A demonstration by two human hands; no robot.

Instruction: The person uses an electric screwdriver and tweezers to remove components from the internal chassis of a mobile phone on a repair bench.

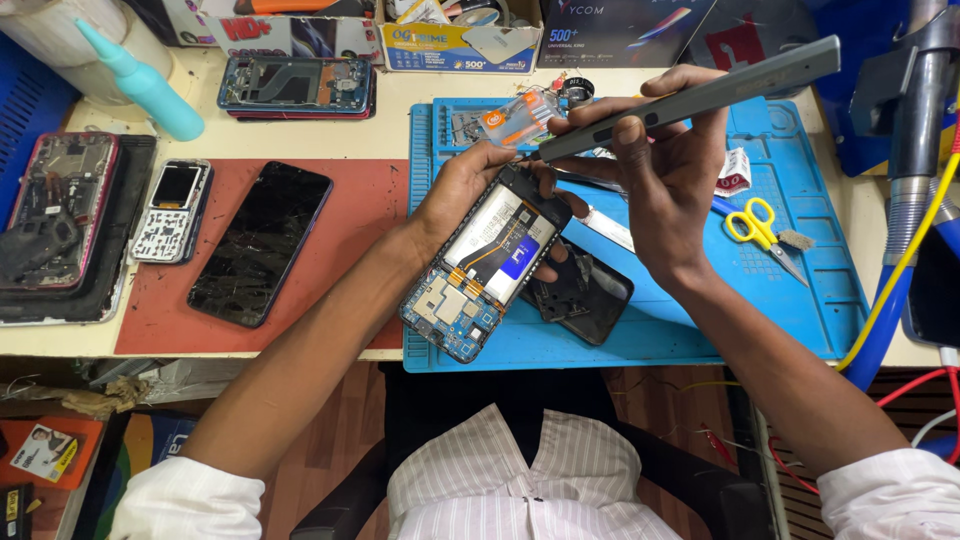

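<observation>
Left hand point(462, 188) fingers wrapped around the opened phone point(485, 272), held tilted over the blue mat point(800, 300). Right hand point(655, 170) fingers pinched tight on the grey driver point(700, 95), tip at the phone's top edge.

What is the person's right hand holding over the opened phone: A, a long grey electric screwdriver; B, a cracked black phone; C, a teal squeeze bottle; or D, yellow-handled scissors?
A: the right hand grips a long grey electric screwdriver with its tip at the top edge of the opened phone, which the left hand holds; the yellow-handled scissors lie on the blue mat.
</observation>
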